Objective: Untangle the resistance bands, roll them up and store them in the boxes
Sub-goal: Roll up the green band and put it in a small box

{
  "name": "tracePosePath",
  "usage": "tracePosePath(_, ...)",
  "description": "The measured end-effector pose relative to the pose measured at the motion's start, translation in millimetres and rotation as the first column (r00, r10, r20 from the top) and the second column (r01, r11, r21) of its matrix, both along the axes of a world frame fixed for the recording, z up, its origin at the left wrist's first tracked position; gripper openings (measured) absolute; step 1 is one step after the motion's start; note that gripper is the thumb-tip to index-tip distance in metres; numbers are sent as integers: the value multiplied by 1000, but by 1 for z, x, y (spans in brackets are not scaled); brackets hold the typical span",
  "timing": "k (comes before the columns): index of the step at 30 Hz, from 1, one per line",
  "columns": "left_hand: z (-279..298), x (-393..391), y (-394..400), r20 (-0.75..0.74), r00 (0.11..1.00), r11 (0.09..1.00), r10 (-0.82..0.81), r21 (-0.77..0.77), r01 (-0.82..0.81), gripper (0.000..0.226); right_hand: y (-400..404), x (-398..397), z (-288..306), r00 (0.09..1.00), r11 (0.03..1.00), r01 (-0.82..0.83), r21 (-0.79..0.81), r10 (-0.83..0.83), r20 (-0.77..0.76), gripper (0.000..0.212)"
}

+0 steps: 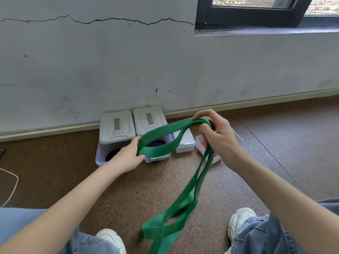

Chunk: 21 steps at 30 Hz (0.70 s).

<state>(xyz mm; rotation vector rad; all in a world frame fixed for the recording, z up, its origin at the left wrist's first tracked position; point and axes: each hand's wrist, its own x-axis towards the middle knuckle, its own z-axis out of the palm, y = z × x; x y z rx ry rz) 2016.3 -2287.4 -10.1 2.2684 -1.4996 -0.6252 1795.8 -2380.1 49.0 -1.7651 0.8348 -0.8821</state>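
Head view: the right hand [216,132] keeps its grip closed on the bunched green band [165,145], the left hand [128,156] pinches its loop. The band's long tail hangs toward the floor [128,189], below the right hand, in front of the boxes [117,136].

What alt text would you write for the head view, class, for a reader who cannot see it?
Two hands hold a green resistance band: right hand grips a bunched end, left hand holds a loop. Behind, storage boxes stand against the wall.
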Motion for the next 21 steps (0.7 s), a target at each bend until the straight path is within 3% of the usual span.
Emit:
tracePosePath(3, 11, -13, 0, -255, 940, 974, -226, -78, 213, 97, 12, 4, 1, 966, 976, -219, -19, 214, -145, 28)
tracePosePath(4, 17, -20, 0, -325, 905, 960, -275, -143, 241, 98, 17, 7, 0, 947, 961, -276, -28, 266, -182, 29)
tracePosePath(6, 21, -34, -1, -396, 848, 927, -352, -277, 255, 71, 23, 11, 1, 928, 943, -333, -21, 324, -182, 29)
tracePosePath(8, 21, -43, -3, -399, 855, 918, -330, -347, 193, 35, 24, 11, 5, 933, 938, -345, 24, 345, -102, 29)
tracePosePath(10, 20, -45, -1, -418, 863, 934, -283, -326, 148, 22, 22, 8, 9, 945, 945, -323, 57, 325, -29, 31)
tracePosePath(14, 11, -37, 8, -371, 891, 964, -262, -136, 227, 36, 10, -2, 20, 957, 945, -265, 190, 233, 174, 28)
tracePosePath(17, 21, -31, 14, -477, 843, 966, -250, -68, 249, 27, -2, -7, 25, 948, 952, -209, 224, 141, 285, 31)
tracePosePath(19, 40, -24, 17, -542, 804, 968, -246, -90, 235, 29, -12, -10, 22, 965, 964, -119, 236, 57, 256, 33)
tracePosePath(21, 55, -12, 19, -603, 774, 975, -197, -206, 87, 26, -20, -16, 15, 998, 981, -61, 187, 54, 41, 32)
